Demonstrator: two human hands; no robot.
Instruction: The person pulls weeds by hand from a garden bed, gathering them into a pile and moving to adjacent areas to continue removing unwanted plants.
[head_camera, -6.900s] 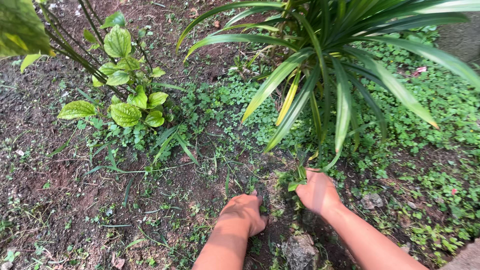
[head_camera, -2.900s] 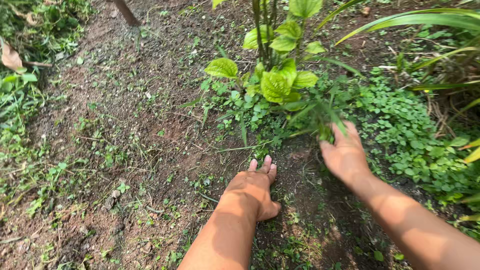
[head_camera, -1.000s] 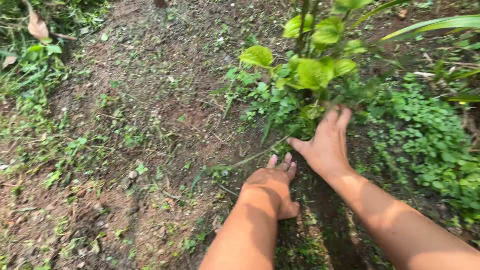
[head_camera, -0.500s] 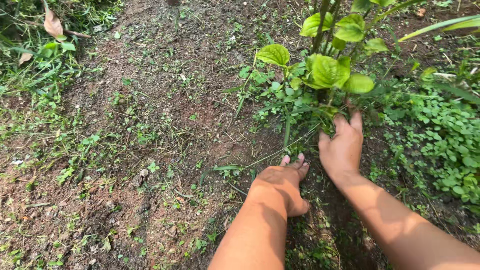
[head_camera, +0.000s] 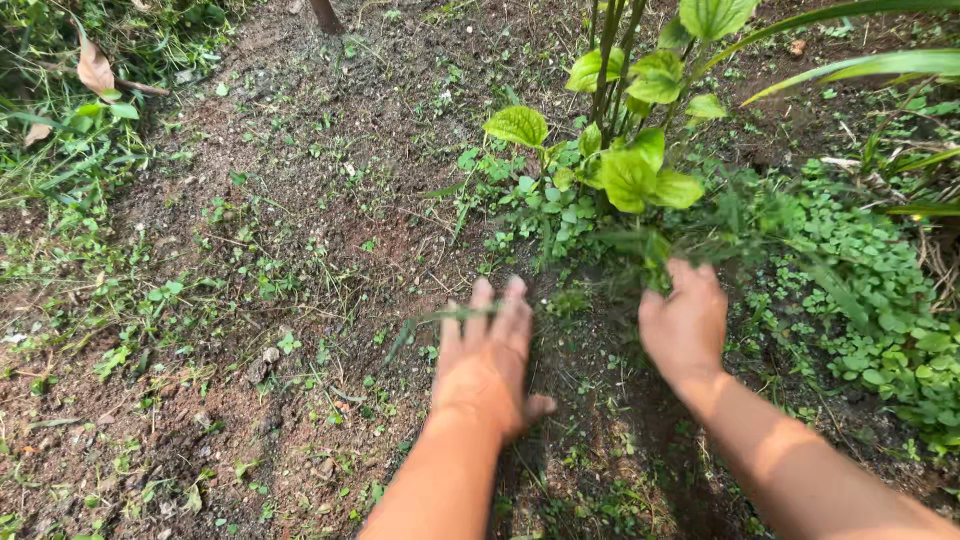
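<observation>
broad-leaf plant just beyond right hand; clover patch beside.

Bare reddish-brown soil fills the centre and left of the frame, dotted with small weeds. Low clover-like groundcover spreads at right. A dry brown leaf lies upper left among grass.
</observation>
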